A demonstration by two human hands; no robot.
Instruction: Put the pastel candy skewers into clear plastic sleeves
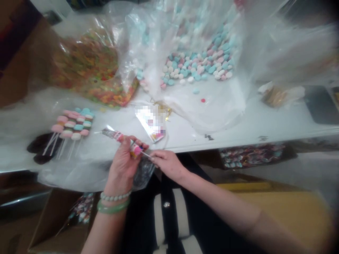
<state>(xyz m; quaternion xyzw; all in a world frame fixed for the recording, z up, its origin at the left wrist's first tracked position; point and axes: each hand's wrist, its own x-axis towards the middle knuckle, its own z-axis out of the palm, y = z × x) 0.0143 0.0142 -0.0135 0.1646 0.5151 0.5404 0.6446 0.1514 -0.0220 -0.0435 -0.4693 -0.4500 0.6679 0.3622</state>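
My left hand [125,158] is closed round a candy skewer [137,151] in a clear printed wrapper [112,133], whose end sticks out past the thumb. From the lower end of the candy a thin white stick [145,153] runs to my right hand [165,163], which pinches it between thumb and fingertips. At the left of the table lies a group of candy skewers [71,124], pink, white and blue pieces on white sticks. Just beyond my hands is a white printed card or packet [152,123], partly blurred out, beside some gold ties [165,110].
Large clear bags of orange-green gummies [90,67] and pastel candies [196,67] stand at the back of the white table [185,132]. Boxes of wrapped candies sit below its edge, at lower left [82,208] and right [249,155]. A yellow surface [275,208] is at lower right.
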